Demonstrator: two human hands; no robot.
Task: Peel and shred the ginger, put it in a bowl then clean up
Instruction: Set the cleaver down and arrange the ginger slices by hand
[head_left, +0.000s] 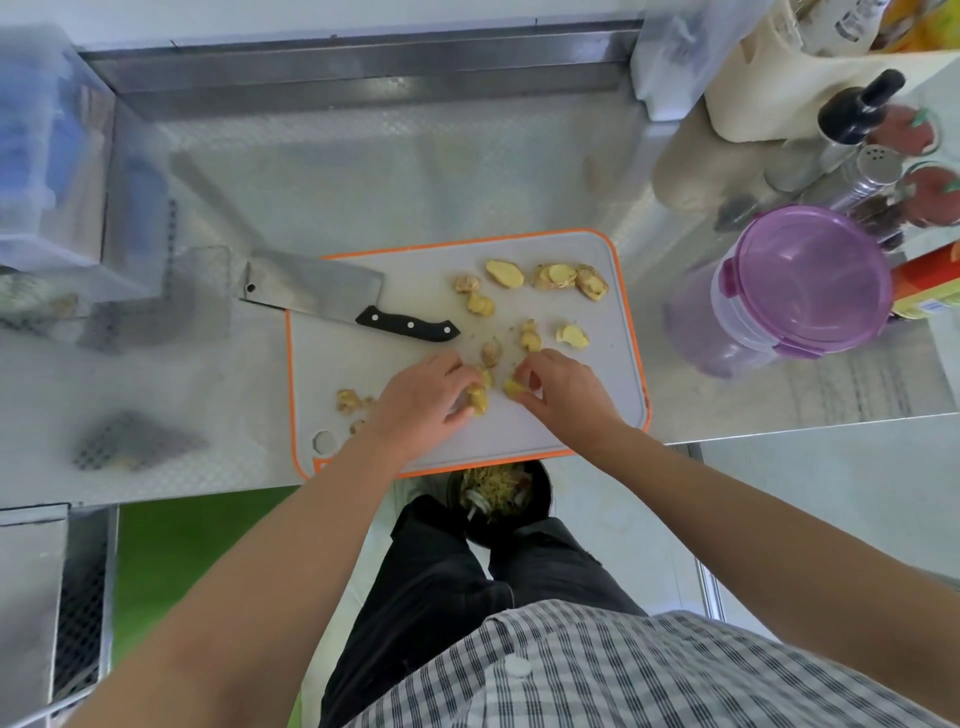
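Note:
Several yellow ginger pieces (550, 278) lie scattered over a white cutting board (415, 280) with an orange rim. My left hand (421, 400) holds a ginger chunk (478, 400) near the board's front. Just to its right, my right hand (561, 387) pinches a small ginger piece (511, 388) between thumb and fingers. A cleaver (332, 293) with a black handle lies flat across the board's far left corner, away from both hands.
A purple-lidded plastic container (800, 280) stands right of the board, with spice shakers (867, 171) and bottles behind it. A black bin (498, 499) with scraps sits on the floor under the counter's front edge. A blurred box is at the far left.

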